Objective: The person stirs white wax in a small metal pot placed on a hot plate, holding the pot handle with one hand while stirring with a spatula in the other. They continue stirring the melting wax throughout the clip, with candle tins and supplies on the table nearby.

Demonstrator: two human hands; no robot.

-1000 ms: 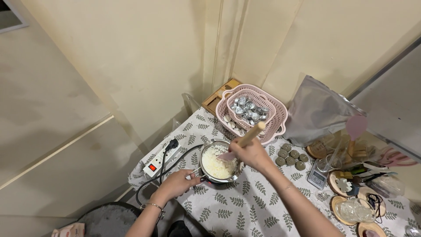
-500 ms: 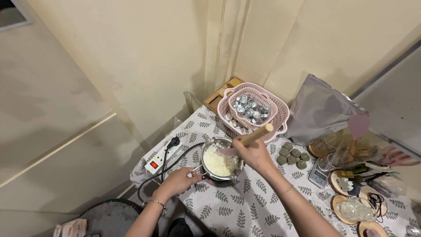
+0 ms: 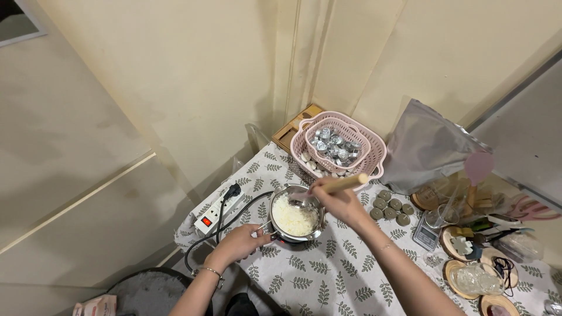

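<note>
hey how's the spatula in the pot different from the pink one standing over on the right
The spatula in the pot lies tilted, gripped by the right hand, its head down in the white flakes of the metal pot. The pink spatula on the right stands upright, untouched, among clutter, with its whole head showing. The held one's head is mostly hidden; its handle is pale wood. Both have wooden handles, as far as shows.

The small pot point(image 3: 294, 216) is shiny polished metal, filled with matt white flakes point(image 3: 291, 219). Just above the right grip, the spatula point(image 3: 333, 187) shows a smooth pale wooden handle. Under the pot, the worktop point(image 3: 328, 275) wears matt leaf-printed cloth. Beyond it, the pink basket point(image 3: 342, 146) is glossy slotted plastic holding bright foil cups point(image 3: 332, 145)
</note>
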